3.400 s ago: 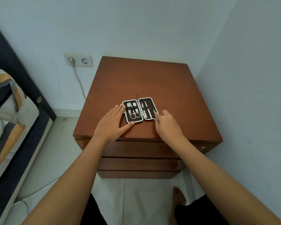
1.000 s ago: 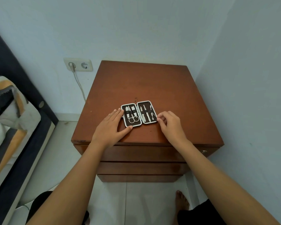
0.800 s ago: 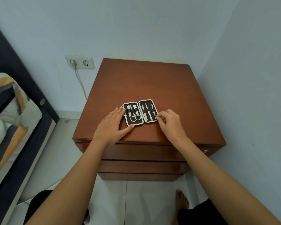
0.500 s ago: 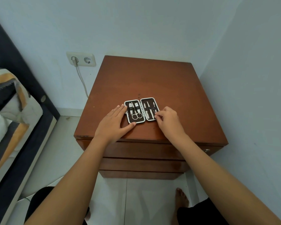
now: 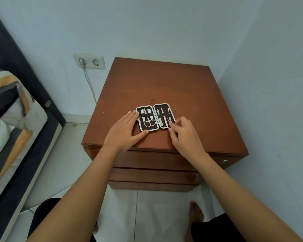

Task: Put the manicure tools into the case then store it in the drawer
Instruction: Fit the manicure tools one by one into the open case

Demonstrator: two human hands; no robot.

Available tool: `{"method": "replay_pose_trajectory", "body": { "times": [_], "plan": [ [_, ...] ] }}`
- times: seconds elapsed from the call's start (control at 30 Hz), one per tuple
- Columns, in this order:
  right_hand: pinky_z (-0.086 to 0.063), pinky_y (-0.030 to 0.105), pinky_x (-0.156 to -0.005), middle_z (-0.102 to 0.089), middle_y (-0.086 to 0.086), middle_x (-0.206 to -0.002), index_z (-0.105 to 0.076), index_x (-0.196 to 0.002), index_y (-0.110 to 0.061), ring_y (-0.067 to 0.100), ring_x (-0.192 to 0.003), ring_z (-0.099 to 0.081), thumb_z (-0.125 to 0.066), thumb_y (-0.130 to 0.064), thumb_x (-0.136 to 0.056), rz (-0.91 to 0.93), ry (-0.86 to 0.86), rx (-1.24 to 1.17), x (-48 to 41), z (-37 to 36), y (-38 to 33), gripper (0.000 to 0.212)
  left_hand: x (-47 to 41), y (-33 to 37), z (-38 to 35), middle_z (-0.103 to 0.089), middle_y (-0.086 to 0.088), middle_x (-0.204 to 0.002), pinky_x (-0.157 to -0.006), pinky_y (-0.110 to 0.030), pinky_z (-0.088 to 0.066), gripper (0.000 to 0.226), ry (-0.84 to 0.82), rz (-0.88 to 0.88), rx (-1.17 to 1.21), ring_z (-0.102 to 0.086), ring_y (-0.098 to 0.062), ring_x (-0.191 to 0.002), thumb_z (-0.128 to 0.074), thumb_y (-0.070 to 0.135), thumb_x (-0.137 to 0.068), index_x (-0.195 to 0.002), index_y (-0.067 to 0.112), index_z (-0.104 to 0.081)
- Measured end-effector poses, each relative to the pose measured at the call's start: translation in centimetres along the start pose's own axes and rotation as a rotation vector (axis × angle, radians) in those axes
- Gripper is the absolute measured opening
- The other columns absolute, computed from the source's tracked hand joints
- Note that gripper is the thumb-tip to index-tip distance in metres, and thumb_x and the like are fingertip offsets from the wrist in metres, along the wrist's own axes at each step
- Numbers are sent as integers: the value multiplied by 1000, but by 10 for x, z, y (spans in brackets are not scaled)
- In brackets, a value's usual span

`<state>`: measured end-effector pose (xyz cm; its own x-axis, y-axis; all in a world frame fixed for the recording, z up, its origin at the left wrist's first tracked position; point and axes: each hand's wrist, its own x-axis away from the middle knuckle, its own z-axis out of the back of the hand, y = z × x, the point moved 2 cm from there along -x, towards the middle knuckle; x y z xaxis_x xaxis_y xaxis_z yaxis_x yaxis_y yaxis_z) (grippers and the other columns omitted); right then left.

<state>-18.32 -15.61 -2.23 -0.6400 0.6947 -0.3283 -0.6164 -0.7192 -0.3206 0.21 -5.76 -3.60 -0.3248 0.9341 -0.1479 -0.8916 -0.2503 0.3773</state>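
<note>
The nightstand [image 5: 164, 84] top lies bare from 10 to 2 o'clock of the open case [image 5: 155, 117]. Hands flank the case, the left hand [image 5: 123, 132] at 8, the right hand [image 5: 185, 135] at 4. A wall [image 5: 273, 84] stands close at 3.

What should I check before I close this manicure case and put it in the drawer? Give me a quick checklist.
1. Manicure case lies open flat on the nightstand: ok.
2. Scissors sit under their strap in the left half: ok.
3. Tools in the right half fully seated: cannot tell, right hand fingertips are at that edge.
4. Left hand steadies the case's left side: ok.
5. No loose tools on the nightstand top: ok.
6. Top drawer open to receive the case: not ok, it is shut.
</note>
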Motion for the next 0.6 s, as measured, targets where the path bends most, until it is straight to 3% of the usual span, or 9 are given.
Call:
{"method": "replay_pose_trajectory", "body": {
  "times": [0.27, 0.4, 0.6],
  "plan": [
    [-38, 35, -67, -53, 12, -103, -56, -119, -8, 30, -89, -50, -45, -26, -95, 26, -55, 150, -8, -13, -14, 33, 3, -5, 1, -17, 5, -157, -113, -27, -11, 79, -9, 24, 12, -10, -8, -143, -41, 64, -85, -148, 22, -18],
    [-44, 33, -74, -48, 8, -108, -50, -129, -11, 23, -96, -47, -41, -26, -96, -62, -39, -26, -9, -6, -7, 37, 3, -2, 4, -21, 5, -156, -113, -29, -15, 79, -20, 50, 81, -14, -10, -143, -48, 62, -83, -147, 24, -22],
    [-41, 28, -78, -46, 0, -93, -63, -115, -5, 23, -94, -53, -50, -18, -92, -251, -32, -213, -20, -2, 13, 29, -3, -1, 4, -24, 2, -155, -112, -36, -19, 82, -65, 73, 129, -18, -16, -142, -55, 60, -80, -145, 22, -24]
  ]
}}
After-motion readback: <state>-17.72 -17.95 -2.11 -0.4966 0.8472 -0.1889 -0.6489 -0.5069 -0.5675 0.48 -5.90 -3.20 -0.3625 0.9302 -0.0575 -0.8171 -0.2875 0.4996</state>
